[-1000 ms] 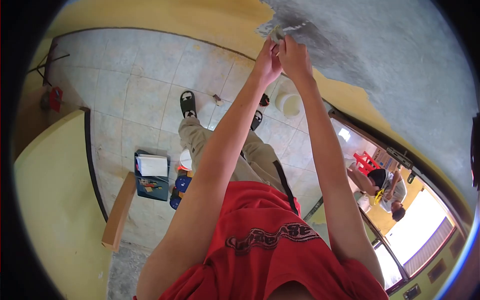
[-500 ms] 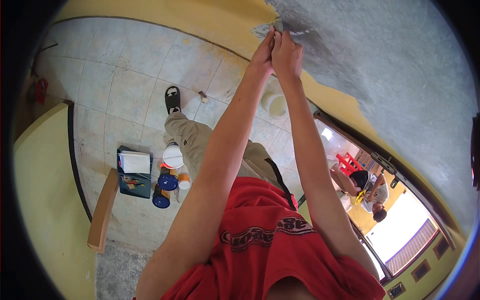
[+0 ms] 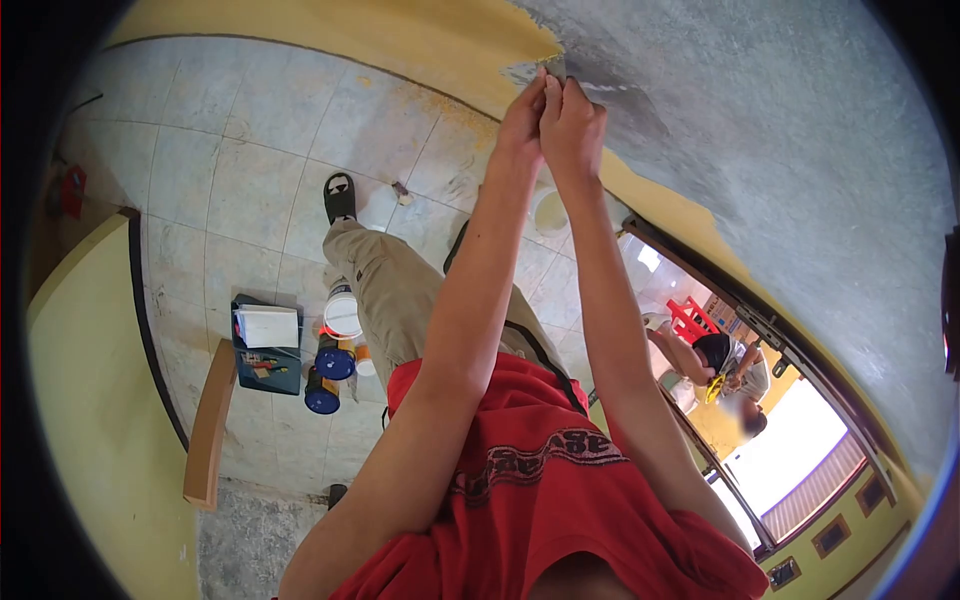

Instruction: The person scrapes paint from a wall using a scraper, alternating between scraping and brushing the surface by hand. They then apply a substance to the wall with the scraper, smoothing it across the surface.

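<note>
Head view: a bare grey wall patch (image 3: 750, 140) is meeting yellow paint (image 3: 400, 45) along a ragged edge; blue-lidded cans (image 3: 335, 362) are standing on the tiled floor (image 3: 255, 185). Left hand (image 3: 520, 118) and right hand (image 3: 575, 122), side by side, are gripping a flat tool (image 3: 556, 68) at that edge. Its exposed end is pointing away from the red shirt (image 3: 560, 520); hands are hiding the rest, long axis uncertain.
</note>
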Demonstrator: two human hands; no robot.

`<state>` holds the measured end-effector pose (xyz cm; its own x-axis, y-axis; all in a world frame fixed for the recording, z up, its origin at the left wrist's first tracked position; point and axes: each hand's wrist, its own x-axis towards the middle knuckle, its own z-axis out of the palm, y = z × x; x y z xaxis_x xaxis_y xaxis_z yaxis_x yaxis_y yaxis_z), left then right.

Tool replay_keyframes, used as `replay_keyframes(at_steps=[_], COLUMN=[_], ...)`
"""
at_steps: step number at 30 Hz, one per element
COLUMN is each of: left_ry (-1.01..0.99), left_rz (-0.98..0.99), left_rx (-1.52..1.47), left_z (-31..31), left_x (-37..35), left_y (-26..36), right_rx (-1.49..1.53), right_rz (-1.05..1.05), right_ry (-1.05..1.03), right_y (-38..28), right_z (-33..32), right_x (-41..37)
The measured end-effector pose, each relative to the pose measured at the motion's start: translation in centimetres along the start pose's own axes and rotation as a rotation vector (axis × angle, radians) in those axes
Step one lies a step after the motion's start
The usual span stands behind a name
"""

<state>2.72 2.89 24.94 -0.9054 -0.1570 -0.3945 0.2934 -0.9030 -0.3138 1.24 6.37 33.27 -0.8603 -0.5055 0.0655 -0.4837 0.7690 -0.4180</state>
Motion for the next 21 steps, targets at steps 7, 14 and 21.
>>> replay_keyframes(at_steps=[7, 14, 21], left_ry=[-0.003, -0.209, -0.089], left_rz=[0.007, 0.008, -0.038], left_rx=[0.138, -0.241, -0.082], left_z=[-0.3, -1.0, 1.8], left_x=[0.2, 1.7, -0.8], left_y=[1.8, -0.8, -0.8], right_rx=[0.203, -0.038, -0.058], right_rz=[-0.025, 0.027, 0.180], right_ry=[0.172, -0.055, -0.244], right_y=[0.2, -0.2, -1.4], right_z=[1.9, -0.6, -2.2], right_x=[0.3, 1.3, 1.0])
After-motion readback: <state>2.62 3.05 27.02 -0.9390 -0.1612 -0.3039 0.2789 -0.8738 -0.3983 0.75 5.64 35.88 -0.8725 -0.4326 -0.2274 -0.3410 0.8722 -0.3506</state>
